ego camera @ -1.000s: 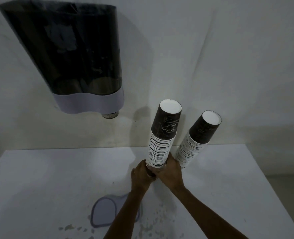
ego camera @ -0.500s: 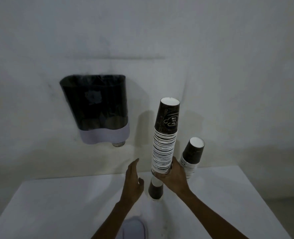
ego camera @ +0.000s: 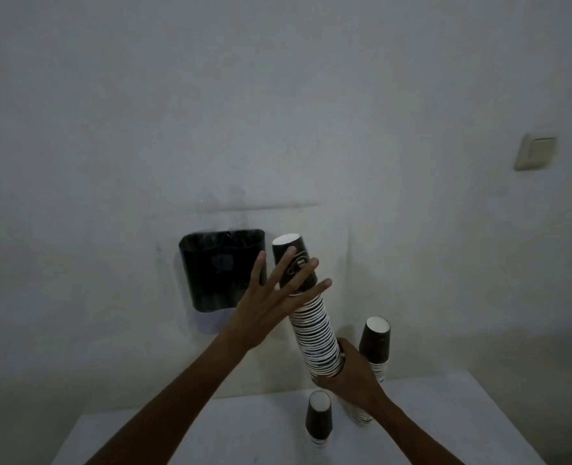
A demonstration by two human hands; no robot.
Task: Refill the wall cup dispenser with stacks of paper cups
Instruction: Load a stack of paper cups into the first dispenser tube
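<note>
- Dim grey wall [ego camera: 311, 112] fills most of the view, with a white table [ego camera: 244, 431] below it.
- Right hand [ego camera: 355, 377] is wrapped around the bottom end of a tall stack of paper cups [ego camera: 311, 327], fingers curled under its open rims. The stack is lifted clear of the table and leans left at the top.
- Left hand [ego camera: 271, 297] is spread wide, fingers fanned against the upper, dark part of that stack, steadying rather than clamping it.
- Judged from its look, the stack is light but tall and loosely nested. It may bend or slip apart if squeezed in the middle, so one hand low and one high seems the sound hold. Thin paper walls would crush under a hard pinch.
- Cup dispenser [ego camera: 222, 270], a dark smoked tube with a pale base, hangs on the wall just left of the stack top and behind the left hand. Its top edge looks open, though the gloom makes that uncertain.
- Second, shorter stack [ego camera: 375, 344] stands on the table behind the right hand, and a small stack [ego camera: 318, 416] stands nearer, just left of the right wrist.
- Bare wall above the dispenser leaves free room to raise the stack. A light switch [ego camera: 535, 152] is well apart to the right.
</note>
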